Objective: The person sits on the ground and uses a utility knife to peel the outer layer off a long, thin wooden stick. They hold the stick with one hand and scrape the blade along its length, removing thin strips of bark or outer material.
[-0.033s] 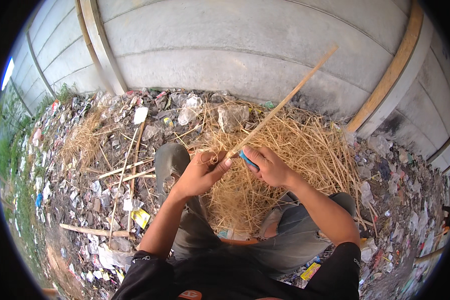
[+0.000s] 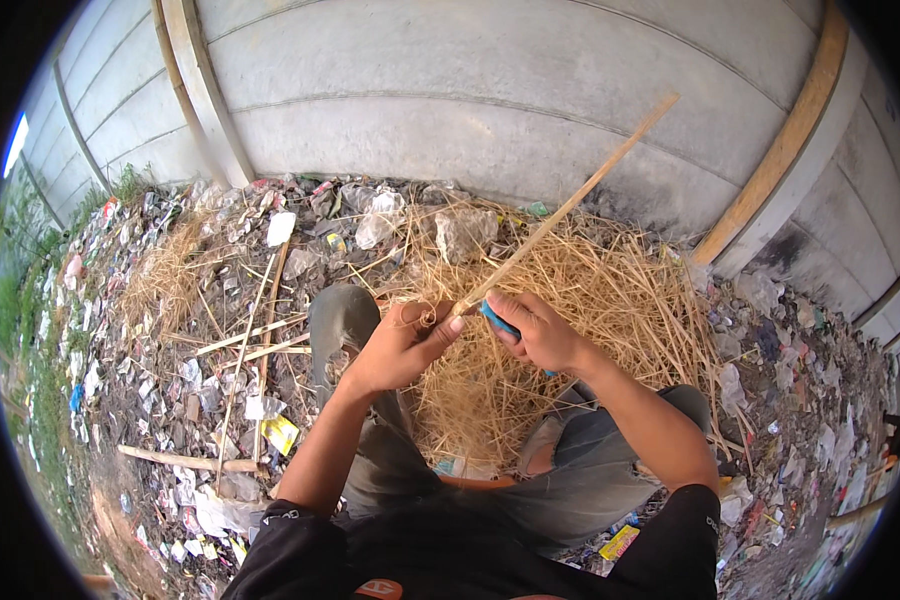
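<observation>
A long, pale bamboo strip (image 2: 582, 190) slants up and away to the right, its far end in front of the wall. My left hand (image 2: 400, 352) is closed around its near end, thumb pressed along it. A thin curled shaving (image 2: 428, 319) shows at these fingers. Close beside, my right hand (image 2: 545, 340) grips a blue object (image 2: 501, 319) against the strip. Fingers cover most of that object, so its kind cannot be made out. Below both hands lies a heap of straw-coloured shavings (image 2: 610, 300), between and beyond my knees.
A grey concrete panel wall (image 2: 420, 80) stands ahead, with a wooden post (image 2: 780, 140) at right. Thin sticks (image 2: 242, 365) and a thicker stick (image 2: 190, 461) lie at left. Plastic litter covers the ground. A pale lump (image 2: 466, 234) sits at the heap's far edge.
Both hands and the bamboo strip hold nearly the same place. A small bit of blue now shows below my right hand.
</observation>
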A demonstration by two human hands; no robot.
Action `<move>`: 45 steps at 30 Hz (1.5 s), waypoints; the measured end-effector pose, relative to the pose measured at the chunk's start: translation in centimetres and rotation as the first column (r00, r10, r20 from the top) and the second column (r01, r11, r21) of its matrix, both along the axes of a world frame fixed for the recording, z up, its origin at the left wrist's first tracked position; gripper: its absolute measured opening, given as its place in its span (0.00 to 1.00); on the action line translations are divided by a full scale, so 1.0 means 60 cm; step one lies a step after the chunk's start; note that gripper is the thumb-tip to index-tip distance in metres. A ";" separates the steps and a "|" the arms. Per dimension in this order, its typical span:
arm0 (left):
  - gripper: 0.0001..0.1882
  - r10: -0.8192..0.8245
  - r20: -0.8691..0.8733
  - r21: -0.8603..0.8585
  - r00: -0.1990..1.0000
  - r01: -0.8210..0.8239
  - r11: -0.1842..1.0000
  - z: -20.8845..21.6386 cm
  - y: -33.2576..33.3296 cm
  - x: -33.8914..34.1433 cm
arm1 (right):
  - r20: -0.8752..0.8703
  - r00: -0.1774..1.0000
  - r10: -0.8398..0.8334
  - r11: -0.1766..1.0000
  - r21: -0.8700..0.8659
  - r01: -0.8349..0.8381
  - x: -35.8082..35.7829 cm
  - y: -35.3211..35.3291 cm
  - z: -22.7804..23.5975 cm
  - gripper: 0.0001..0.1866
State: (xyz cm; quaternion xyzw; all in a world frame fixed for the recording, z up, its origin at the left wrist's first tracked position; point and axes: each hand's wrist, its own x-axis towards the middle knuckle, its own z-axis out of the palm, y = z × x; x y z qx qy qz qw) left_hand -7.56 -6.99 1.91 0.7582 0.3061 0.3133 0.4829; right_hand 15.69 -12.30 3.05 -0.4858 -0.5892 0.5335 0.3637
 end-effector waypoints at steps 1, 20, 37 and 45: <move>0.18 0.011 0.022 0.013 1.000 -0.011 1.000 0.004 -0.003 0.000 | -0.045 0.999 0.022 0.998 -0.061 -0.025 -0.001 -0.002 0.011 0.33; 0.19 0.105 -0.064 0.377 0.992 -0.073 0.923 0.014 -0.023 0.027 | 0.175 0.902 -0.394 0.766 0.605 0.218 -0.019 -0.016 0.024 0.14; 0.21 0.275 -0.089 0.367 0.957 -0.226 0.903 0.052 0.006 -0.027 | 0.253 0.839 -0.481 0.665 0.729 0.161 -0.049 -0.036 0.041 0.19; 0.25 0.107 -0.300 0.273 0.948 -0.022 0.962 0.058 -0.033 0.001 | 0.439 0.798 -0.413 0.663 0.746 -0.067 -0.027 -0.017 0.032 0.11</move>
